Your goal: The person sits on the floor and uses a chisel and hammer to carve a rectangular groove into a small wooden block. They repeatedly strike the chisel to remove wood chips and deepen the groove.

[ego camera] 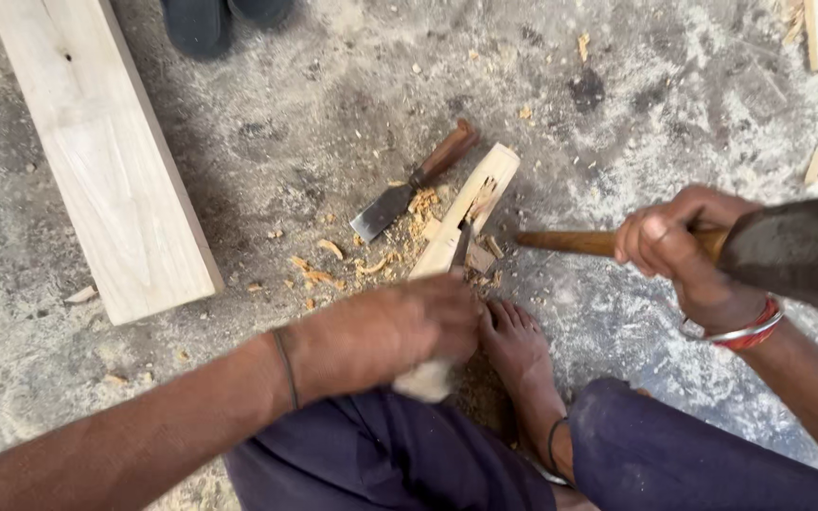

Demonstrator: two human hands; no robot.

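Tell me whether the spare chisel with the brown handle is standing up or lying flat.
Lying flat. The spare chisel rests lengthwise on the concrete floor among wood chips, blade toward the plank, untouched by either hand.

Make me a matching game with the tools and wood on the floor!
Things:
1. chisel
2. plank
3. hammer
4. wood block

Where or how:
A. raised in the right hand
B. lying flat at the upper left, untouched
C. lying loose on the floor among wood chips
D. held down at its near end by the left hand, next to a bare foot

Pairs: 1-C, 2-B, 3-A, 4-D
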